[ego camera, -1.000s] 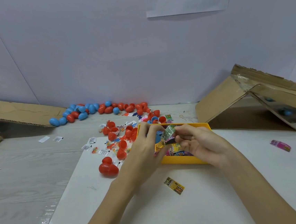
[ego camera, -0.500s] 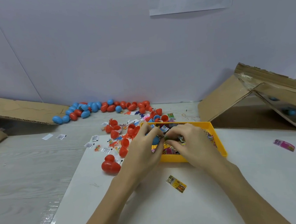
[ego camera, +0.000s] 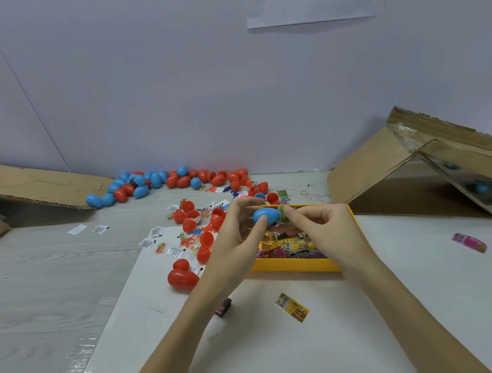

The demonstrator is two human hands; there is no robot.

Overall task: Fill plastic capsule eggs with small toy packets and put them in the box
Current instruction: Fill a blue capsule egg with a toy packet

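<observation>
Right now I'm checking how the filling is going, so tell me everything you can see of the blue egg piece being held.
The blue egg piece looks like smooth, glossy plastic, rounded at its left end. It lies on its side, lifted above the far edge of the yellow tray. The left hand holds it with thumb in front and fingers above and behind. At its right, open end the right hand pinches a green packet against the opening. Whether the packet is partly inside cannot be told.

Two bare forearms, no sleeves, rings or watch visible.
</observation>
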